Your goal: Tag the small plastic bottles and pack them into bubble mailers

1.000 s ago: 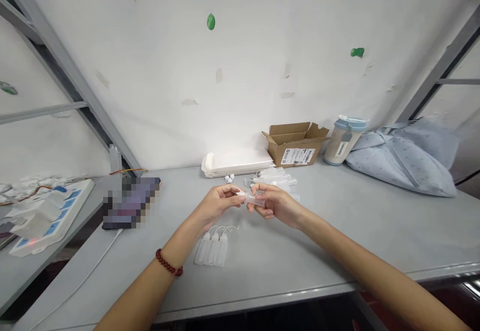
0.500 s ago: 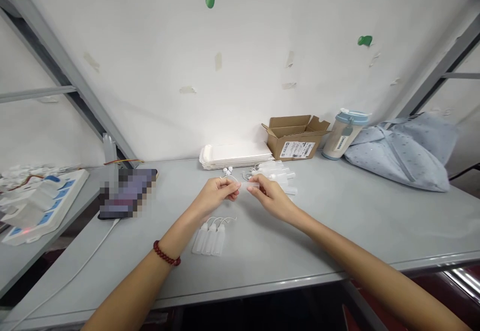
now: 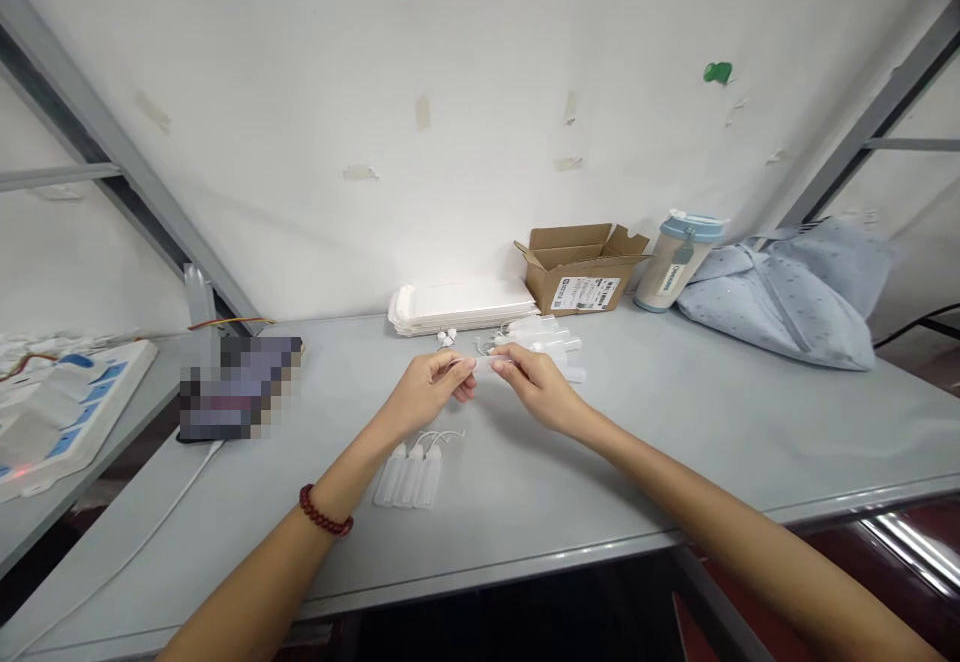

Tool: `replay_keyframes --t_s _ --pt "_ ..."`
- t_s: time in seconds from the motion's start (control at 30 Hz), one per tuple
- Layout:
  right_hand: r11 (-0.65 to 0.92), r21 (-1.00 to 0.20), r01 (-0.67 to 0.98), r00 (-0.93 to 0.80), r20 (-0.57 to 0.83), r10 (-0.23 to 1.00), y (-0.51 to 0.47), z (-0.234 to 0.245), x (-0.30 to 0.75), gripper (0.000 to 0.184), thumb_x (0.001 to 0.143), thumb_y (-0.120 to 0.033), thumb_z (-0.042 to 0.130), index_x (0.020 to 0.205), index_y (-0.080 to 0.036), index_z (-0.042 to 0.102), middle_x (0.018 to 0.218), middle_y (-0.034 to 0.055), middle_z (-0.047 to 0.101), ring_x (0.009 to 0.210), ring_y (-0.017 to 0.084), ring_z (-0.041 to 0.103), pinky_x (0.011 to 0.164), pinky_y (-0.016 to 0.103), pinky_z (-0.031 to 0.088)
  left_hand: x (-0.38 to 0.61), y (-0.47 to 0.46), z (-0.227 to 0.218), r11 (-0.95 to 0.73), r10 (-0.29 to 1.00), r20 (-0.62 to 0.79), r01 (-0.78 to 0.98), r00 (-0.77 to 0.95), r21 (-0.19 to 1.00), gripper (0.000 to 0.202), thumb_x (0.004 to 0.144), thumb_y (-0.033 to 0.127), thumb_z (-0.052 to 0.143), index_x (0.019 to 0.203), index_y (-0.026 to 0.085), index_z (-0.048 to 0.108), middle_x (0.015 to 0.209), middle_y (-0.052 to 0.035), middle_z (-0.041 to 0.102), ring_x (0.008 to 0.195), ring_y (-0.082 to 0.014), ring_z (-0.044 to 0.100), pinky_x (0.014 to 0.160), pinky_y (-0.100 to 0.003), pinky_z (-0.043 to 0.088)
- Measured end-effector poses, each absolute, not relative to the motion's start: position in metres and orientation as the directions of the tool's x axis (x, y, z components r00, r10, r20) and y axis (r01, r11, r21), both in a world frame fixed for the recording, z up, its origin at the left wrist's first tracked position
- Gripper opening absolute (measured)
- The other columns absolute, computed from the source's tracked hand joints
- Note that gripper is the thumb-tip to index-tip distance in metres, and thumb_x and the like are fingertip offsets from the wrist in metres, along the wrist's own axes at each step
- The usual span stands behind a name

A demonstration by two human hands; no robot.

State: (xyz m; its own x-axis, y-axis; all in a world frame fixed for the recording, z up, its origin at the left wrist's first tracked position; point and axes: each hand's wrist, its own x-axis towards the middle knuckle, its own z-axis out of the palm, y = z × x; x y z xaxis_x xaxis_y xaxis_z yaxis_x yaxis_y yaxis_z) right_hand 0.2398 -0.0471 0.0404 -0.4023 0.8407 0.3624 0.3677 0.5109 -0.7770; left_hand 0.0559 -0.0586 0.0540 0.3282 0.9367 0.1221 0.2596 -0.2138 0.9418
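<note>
My left hand (image 3: 435,387) and my right hand (image 3: 544,387) meet above the middle of the table, both closed in a pinch. Between their fingertips is a small translucent plastic bottle (image 3: 484,364), mostly covered by the fingers. Whether the left fingers also hold a cap, I cannot tell. Nearer to me lie three similar bottles (image 3: 409,477) side by side, with thin white straps at their necks. Behind my right hand are several more translucent bottles (image 3: 566,344), partly hidden. A few small white caps (image 3: 446,338) sit just beyond my left hand.
A stack of flat white boxes (image 3: 469,304) rests against the wall, beside an open cardboard box (image 3: 585,282). Farther right stand a tumbler (image 3: 679,262) and a pale blue cloth bag (image 3: 780,307). At left lie a blurred phone (image 3: 247,387) with a cable and a power strip (image 3: 97,412).
The camera view has shifted slightly, moving the scene left. My right fingertips are a little closer to the left ones along the bottle. The bottles on the table stay put.
</note>
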Motion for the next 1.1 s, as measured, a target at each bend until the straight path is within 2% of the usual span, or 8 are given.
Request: replay_keyframes --t_s 0.13,0.27,0.47,0.57,0.67,0.8,0.97,1.1 --pt "0.553 -0.746 0.371 -0.427 0.391 0.815 -0.05 0.043 0.24 0.024 0.09 -0.034 0.038 0.088 -0.016 0.054 0.063 -0.003 0.045 0.059 0.011 0.04 0.058 0.024 0.031 0.052 -0.062 0.06 -0.247 0.912 0.091 0.359 0.4 0.9 0.038 0.084 0.045 0.046 0.064 0.015 0.057 0.06 -0.0002 0.057 0.057 -0.0122 0.055 0.06 -0.025 0.044" --pt "0.525 -0.762 0.379 -0.438 0.352 0.827 -0.05 0.044 0.241 0.027 0.09 -0.036 0.038 0.077 -0.017 0.052 0.059 -0.0043 0.039 0.056 0.01 0.037 0.057 0.024 0.029 0.05 -0.065 0.062 -0.275 0.908 0.083 0.435 0.41 0.857 0.03 0.082 0.041 0.051 0.071 0.015 0.06 0.059 0.0008 0.057 0.059 -0.0124 0.054 0.059 -0.023 0.042" --pt "0.404 -0.854 0.329 -0.416 0.253 0.873 -0.045 0.042 0.241 0.039 0.089 -0.044 0.037 0.059 -0.019 0.035 0.052 -0.0059 0.032 0.05 0.008 0.031 0.051 0.023 0.026 0.055 -0.065 0.058 -0.471 0.878 0.304 0.561 0.369 0.681 0.02 0.079 0.035 0.054 0.075 0.016 0.061 0.067 0.0007 0.058 0.063 -0.0117 0.05 0.061 -0.023 0.04" --pt "0.402 -0.874 0.272 -0.435 0.26 0.862 -0.045 0.043 0.242 0.037 0.088 -0.046 0.038 0.066 -0.018 0.043 0.054 -0.0059 0.034 0.051 0.008 0.031 0.051 0.022 0.027 0.054 -0.064 0.057 -0.396 0.896 0.197 0.514 0.398 0.761 0.031 0.084 0.041 0.046 0.074 0.016 0.06 0.07 -0.0008 0.06 0.066 -0.0129 0.054 0.062 -0.023 0.042" --pt "0.424 -0.864 0.271 -0.468 0.267 0.843 -0.048 0.044 0.242 0.035 0.088 -0.047 0.038 0.076 -0.017 0.049 0.057 -0.0054 0.036 0.053 0.009 0.034 0.052 0.022 0.029 0.053 -0.064 0.057 -0.28 0.903 0.048 0.501 0.427 0.819 0.041 0.086 0.046 0.039 0.07 0.015 0.06 0.063 -0.0007 0.059 0.057 -0.0125 0.055 0.057 -0.023 0.043" --pt "0.425 -0.868 0.256 -0.479 0.268 0.836 -0.048 0.037 0.24 0.038 0.089 -0.05 0.036 0.072 -0.018 0.046 0.058 -0.005 0.035 0.053 0.009 0.034 0.052 0.022 0.03 0.054 -0.065 0.058 -0.235 0.914 0.019 0.492 0.404 0.838 0.04 0.082 0.047 0.045 0.059 0.015 0.053 0.059 0.0003 0.056 0.05 -0.0107 0.051 0.05 -0.022 0.04" --pt "0.353 -0.913 0.204 -0.479 0.221 0.849 -0.041 0.021 0.237 0.045 0.085 -0.058 0.037 0.062 -0.019 0.037 0.053 -0.0057 0.032 0.048 0.007 0.03 0.044 0.021 0.027 0.054 -0.066 0.057 -0.344 0.911 0.139 0.529 0.388 0.776 0.041 0.081 0.045 0.048 0.052 0.015 0.05 0.049 0.0027 0.047 0.049 -0.0093 0.042 0.047 -0.021 0.031" --pt "0.146 -0.981 0.126 -0.503 0.064 0.862 -0.038 0.021 0.236 0.048 0.078 -0.063 0.044 0.059 -0.021 0.032 0.047 -0.0088 0.026 0.038 0.006 0.026 0.036 0.02 0.023 0.054 -0.064 0.055 -0.491 0.863 0.264 0.592 0.43 0.639 0.041 0.082 0.039 0.048 0.049 0.015 0.046 0.049 0.0043 0.04 0.05 -0.0077 0.032 0.047 -0.022 0.024"
